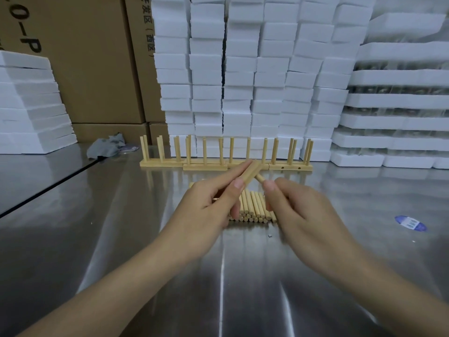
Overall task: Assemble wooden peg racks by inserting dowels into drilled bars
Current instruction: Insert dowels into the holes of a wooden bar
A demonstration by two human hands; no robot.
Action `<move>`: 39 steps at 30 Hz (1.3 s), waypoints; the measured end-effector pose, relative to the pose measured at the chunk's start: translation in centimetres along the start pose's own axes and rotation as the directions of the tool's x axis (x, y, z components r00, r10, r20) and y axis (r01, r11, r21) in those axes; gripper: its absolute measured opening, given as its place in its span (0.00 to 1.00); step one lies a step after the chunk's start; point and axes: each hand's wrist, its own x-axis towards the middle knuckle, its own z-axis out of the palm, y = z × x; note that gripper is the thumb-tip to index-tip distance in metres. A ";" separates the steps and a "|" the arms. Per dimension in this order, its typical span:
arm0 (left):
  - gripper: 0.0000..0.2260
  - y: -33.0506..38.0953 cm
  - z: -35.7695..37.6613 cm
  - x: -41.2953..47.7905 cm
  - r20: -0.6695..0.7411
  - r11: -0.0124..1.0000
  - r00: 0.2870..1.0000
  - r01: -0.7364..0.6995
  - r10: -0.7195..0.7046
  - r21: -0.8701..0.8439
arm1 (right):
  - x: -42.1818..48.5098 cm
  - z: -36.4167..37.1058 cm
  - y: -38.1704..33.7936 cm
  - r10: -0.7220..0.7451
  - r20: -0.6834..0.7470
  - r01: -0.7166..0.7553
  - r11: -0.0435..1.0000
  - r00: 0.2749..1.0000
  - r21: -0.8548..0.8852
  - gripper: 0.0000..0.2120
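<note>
My left hand (209, 210) holds a short wooden bar (251, 171) between thumb and fingers, raised above the table. My right hand (298, 210) pinches a dowel (260, 178) whose tip meets the underside of the bar. Below both hands lies a pile of several loose dowels (252, 210) on the steel table (121, 239). Behind them several finished peg racks (204, 166) stand in a row, their dowels upright.
Stacks of white foam blocks (255, 81) fill the back and right, more foam (31, 105) at the left. Cardboard boxes (97, 57) stand behind. A grey rag (107, 145) lies at the back left, and a blue-and-white sticker (410, 223) on the right.
</note>
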 end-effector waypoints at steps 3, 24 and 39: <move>0.19 0.4 0.1 0.0 0.014 0.999 1.000 0.008 -0.007 -0.037 | 0.3 -0.6 -0.2 0.071 0.052 -0.077 0.990 0.996 0.121 0.26; 0.21 1.3 0.3 -0.3 0.059 0.998 0.998 0.029 -0.026 -0.048 | 0.4 -1.6 -0.8 0.272 0.284 -0.392 0.696 0.919 0.602 0.21; 0.18 0.9 0.1 0.1 0.083 0.978 0.988 0.141 -0.129 -0.153 | -0.2 -0.8 -0.1 0.001 -0.002 -0.001 0.999 1.000 -0.042 0.22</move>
